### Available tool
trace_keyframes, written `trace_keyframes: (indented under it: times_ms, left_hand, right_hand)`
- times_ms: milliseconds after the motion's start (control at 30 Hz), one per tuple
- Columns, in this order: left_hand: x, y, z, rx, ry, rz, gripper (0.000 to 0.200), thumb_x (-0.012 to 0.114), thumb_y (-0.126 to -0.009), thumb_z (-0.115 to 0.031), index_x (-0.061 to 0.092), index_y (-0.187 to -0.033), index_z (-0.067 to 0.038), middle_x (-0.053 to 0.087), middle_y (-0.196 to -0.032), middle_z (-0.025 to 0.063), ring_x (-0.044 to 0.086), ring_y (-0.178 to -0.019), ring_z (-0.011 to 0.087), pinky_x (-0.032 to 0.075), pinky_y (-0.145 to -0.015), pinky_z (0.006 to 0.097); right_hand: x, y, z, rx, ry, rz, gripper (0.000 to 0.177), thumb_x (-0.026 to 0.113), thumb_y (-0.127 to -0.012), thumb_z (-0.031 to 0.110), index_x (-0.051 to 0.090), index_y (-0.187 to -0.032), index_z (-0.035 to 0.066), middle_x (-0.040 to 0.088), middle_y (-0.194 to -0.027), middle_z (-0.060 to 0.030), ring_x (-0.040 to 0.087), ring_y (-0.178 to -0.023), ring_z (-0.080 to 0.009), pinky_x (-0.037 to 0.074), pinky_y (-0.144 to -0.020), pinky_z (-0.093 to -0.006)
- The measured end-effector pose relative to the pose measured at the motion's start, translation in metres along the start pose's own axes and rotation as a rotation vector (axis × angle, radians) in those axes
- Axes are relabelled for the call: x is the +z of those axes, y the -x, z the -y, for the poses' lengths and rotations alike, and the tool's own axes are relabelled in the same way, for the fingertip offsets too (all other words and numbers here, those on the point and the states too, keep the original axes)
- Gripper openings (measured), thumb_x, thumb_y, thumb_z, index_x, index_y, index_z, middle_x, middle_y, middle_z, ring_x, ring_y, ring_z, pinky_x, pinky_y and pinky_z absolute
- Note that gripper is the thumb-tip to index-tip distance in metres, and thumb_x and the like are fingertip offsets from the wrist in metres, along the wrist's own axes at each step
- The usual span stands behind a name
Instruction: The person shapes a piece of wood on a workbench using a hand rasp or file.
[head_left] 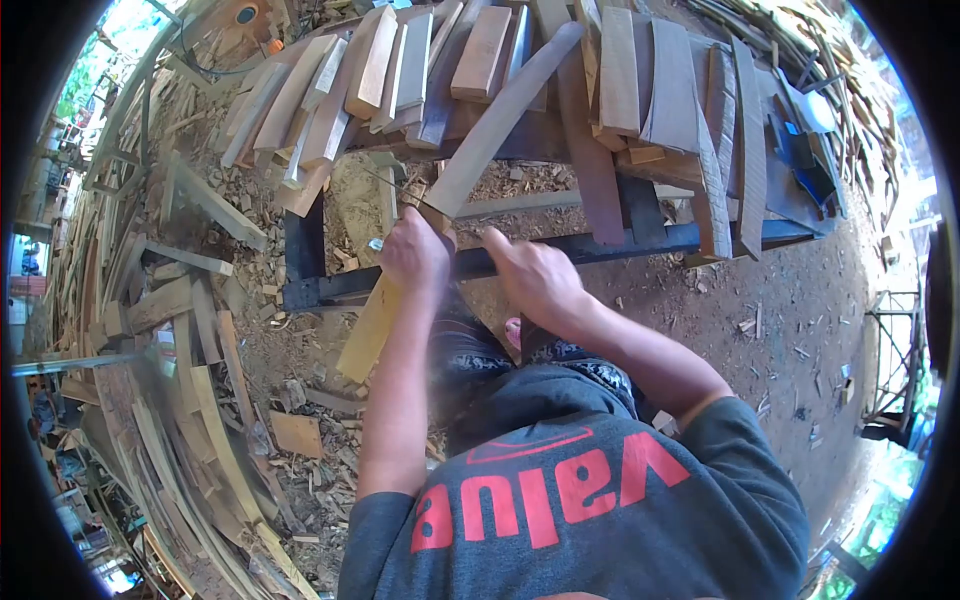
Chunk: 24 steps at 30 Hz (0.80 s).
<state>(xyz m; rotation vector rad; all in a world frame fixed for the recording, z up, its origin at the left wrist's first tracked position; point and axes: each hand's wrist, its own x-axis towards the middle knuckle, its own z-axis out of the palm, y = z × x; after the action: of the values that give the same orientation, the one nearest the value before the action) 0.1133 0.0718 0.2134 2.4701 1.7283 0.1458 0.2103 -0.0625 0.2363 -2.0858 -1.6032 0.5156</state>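
A long curved wooden strip (500, 120) leans from the pile on the workbench down towards me. My left hand (415, 252) is closed around its lower end, and a small metal tip (375, 243) sticks out to the left of my fist. A pale yellow plank (368, 325) continues below that hand. My right hand (532, 272) lies just to the right of the strip, over the dark metal bar (640, 240) of the bench frame. Its fingers are curled towards the strip; what they grip is hidden.
The workbench (790, 190) carries many rough boards (480, 55) laid side by side. Offcuts, chips and planks (190, 300) cover the ground at left. Bare dirt (800, 300) lies at right. My knees in patterned trousers (470, 350) are under my arms.
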Motion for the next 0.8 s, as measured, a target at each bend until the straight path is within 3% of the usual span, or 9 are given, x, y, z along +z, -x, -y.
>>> trace_keyframes:
  times_ms: [133, 233, 400, 467, 533, 633, 733, 800]
  left_hand:
    - [0.005, 0.001, 0.0, -0.015, -0.027, 0.002, 0.039, 0.078, -0.071, -0.036, 0.06, -0.09, -0.007, 0.07, -0.082, 0.0135, 0.07, -0.081, 0.0292, 0.056, -0.072, 0.0413]
    - [0.013, -0.002, 0.002, -0.016, -0.017, -0.032, 0.04, 0.078, -0.071, -0.037, 0.06, -0.091, -0.007, 0.07, -0.083, 0.0139, 0.07, -0.081, 0.0291, 0.056, -0.072, 0.0409]
    - [0.008, -0.003, 0.002, -0.014, -0.011, -0.03, 0.038, 0.077, -0.071, -0.035, 0.06, -0.092, -0.007, 0.07, -0.084, 0.0146, 0.07, -0.081, 0.0295, 0.056, -0.073, 0.0409]
    - [0.005, -0.002, 0.002, -0.012, 0.006, 0.016, 0.038, 0.077, -0.071, -0.034, 0.06, -0.092, -0.007, 0.07, -0.083, 0.0146, 0.07, -0.081, 0.0298, 0.056, -0.072, 0.0414]
    - [0.006, -0.001, 0.001, -0.008, 0.012, 0.002, 0.038, 0.077, -0.071, -0.033, 0.06, -0.092, -0.006, 0.07, -0.082, 0.0148, 0.07, -0.081, 0.0301, 0.056, -0.072, 0.0417]
    - [0.012, -0.003, 0.003, 0.002, 0.003, -0.024, 0.037, 0.077, -0.071, -0.032, 0.06, -0.091, -0.006, 0.069, -0.082, 0.015, 0.07, -0.082, 0.0306, 0.056, -0.072, 0.0421]
    - [0.007, -0.002, 0.002, -0.005, 0.0, -0.043, 0.036, 0.077, -0.071, -0.032, 0.061, -0.09, -0.006, 0.07, -0.082, 0.0147, 0.07, -0.082, 0.0308, 0.056, -0.072, 0.0422]
    - [0.003, -0.001, 0.0, 0.001, 0.016, -0.049, 0.035, 0.077, -0.071, -0.032, 0.061, -0.089, -0.006, 0.07, -0.083, 0.0145, 0.07, -0.082, 0.0309, 0.056, -0.071, 0.0421]
  right_hand:
    - [0.006, 0.013, -0.004, 0.087, 0.061, 0.035, 0.018, 0.047, -0.085, 0.005, 0.042, -0.102, 0.006, 0.061, -0.067, -0.0214, 0.064, -0.068, -0.0421, 0.049, -0.059, -0.0521]
    - [0.024, -0.032, 0.004, 0.008, 0.004, -0.085, 0.017, 0.047, -0.085, 0.004, 0.041, -0.1, 0.006, 0.062, -0.069, -0.0221, 0.064, -0.069, -0.0415, 0.05, -0.059, -0.0504]
    - [0.012, -0.005, -0.007, -0.068, -0.01, -0.071, 0.017, 0.047, -0.086, 0.005, 0.042, -0.102, 0.005, 0.062, -0.07, -0.0216, 0.064, -0.07, -0.0413, 0.05, -0.059, -0.0505]
    - [0.0, 0.019, -0.008, 0.063, 0.065, 0.072, 0.018, 0.048, -0.085, 0.006, 0.042, -0.102, 0.005, 0.062, -0.069, -0.0215, 0.064, -0.069, -0.0416, 0.05, -0.058, -0.0509]
    - [0.004, 0.017, -0.006, 0.085, 0.063, 0.079, 0.017, 0.048, -0.086, 0.007, 0.041, -0.1, 0.005, 0.062, -0.069, -0.0218, 0.064, -0.068, -0.0419, 0.05, -0.058, -0.0515]
    - [0.017, -0.022, 0.006, 0.016, -0.019, -0.055, 0.013, 0.046, -0.088, 0.007, 0.04, -0.1, 0.004, 0.061, -0.068, -0.0228, 0.063, -0.065, -0.0424, 0.048, -0.057, -0.0527]
    - [0.017, -0.032, 0.008, -0.01, 0.016, -0.063, 0.019, 0.051, -0.084, 0.004, 0.043, -0.102, 0.004, 0.063, -0.07, -0.0211, 0.066, -0.07, -0.0398, 0.052, -0.061, -0.0476]
    - [0.011, -0.014, -0.005, -0.023, -0.006, -0.051, 0.02, 0.05, -0.086, 0.005, 0.04, -0.103, 0.004, 0.063, -0.069, -0.0214, 0.065, -0.068, -0.0405, 0.051, -0.06, -0.0489]
